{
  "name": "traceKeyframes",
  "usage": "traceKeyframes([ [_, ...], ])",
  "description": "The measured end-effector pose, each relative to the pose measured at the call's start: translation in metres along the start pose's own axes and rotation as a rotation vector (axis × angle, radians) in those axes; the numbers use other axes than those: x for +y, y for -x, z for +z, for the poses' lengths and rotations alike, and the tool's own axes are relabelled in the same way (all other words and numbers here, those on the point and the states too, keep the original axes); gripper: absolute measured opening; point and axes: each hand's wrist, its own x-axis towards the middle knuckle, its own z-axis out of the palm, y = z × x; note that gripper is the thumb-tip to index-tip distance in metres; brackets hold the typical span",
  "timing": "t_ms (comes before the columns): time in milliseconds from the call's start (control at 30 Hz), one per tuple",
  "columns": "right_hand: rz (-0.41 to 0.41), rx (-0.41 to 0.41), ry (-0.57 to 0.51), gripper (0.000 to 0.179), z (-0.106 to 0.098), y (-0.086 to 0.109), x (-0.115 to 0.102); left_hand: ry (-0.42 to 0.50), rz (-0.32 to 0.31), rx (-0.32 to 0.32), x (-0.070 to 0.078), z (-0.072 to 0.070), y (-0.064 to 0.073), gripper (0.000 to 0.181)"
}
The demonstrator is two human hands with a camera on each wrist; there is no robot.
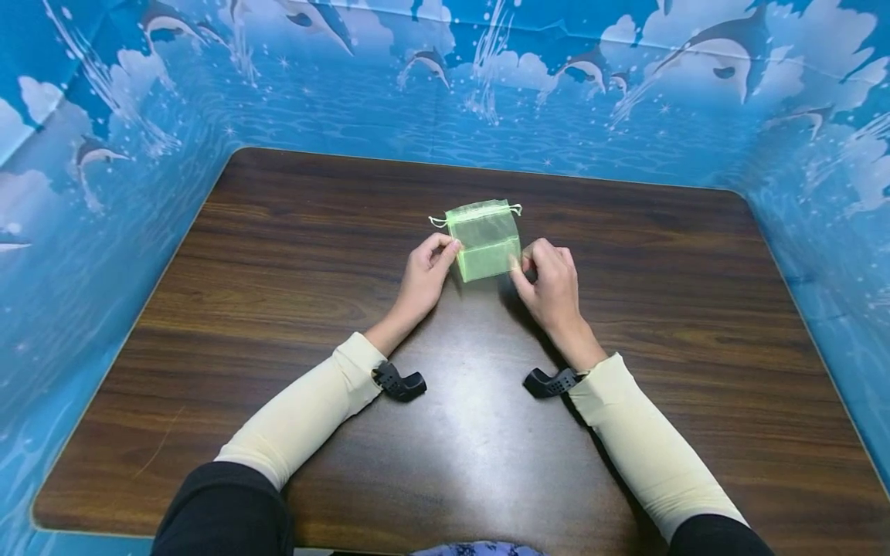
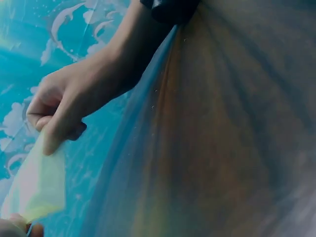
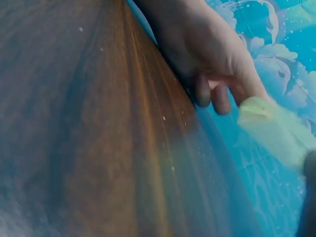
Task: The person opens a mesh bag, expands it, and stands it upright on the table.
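A small sheer light-green drawstring pouch (image 1: pixel 485 239) is held up between both hands over the table, its drawstring top facing away. Its white cords (image 1: pixel 438 222) stick out at the two upper corners. My left hand (image 1: pixel 426 272) pinches the pouch's left edge between thumb and fingers. On the other side, my right hand (image 1: pixel 549 282) pinches the lower right edge. The left wrist view shows the pouch (image 2: pixel 37 185) hanging from the thumb and curled fingers. In the right wrist view the thumb and fingers grip a corner of the pouch (image 3: pixel 276 131).
A dark brown wood-grain table (image 1: pixel 292 232) with rounded corners lies under the hands. Blue curtains (image 1: pixel 361 108) printed with dolphins stand along its back and sides. Each wrist wears a black camera mount, the left mount (image 1: pixel 399 382) and the right mount (image 1: pixel 552 382).
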Motion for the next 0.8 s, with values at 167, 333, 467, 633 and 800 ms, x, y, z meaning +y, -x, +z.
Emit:
traceKeyframes([
  [167, 0.127, -0.259, -0.057, 0.031, 0.0022, 0.0021, 0.0014, -0.126, 0.083, 0.116, -0.001, -0.0097, -0.0072, 0.021],
  [333, 0.233, -0.376, -0.095, 0.057, 0.0038, 0.0023, -0.0007, -0.141, 0.112, 0.104, -0.0041, -0.0115, -0.0087, 0.02],
  [467, 0.269, -0.377, -0.13, 0.065, 0.0049, 0.0021, 0.0001, -0.147, 0.143, 0.078, -0.0062, -0.0112, -0.008, 0.018],
  [633, 0.331, -0.369, -0.198, 0.073, 0.0045, 0.0016, 0.0014, -0.142, 0.209, 0.027, -0.0071, -0.0117, -0.0071, 0.017],
  [800, 0.4, -0.376, -0.234, 0.078, 0.0035, 0.0021, 0.0029, -0.134, 0.216, 0.009, -0.0086, -0.0122, -0.0077, 0.019],
])
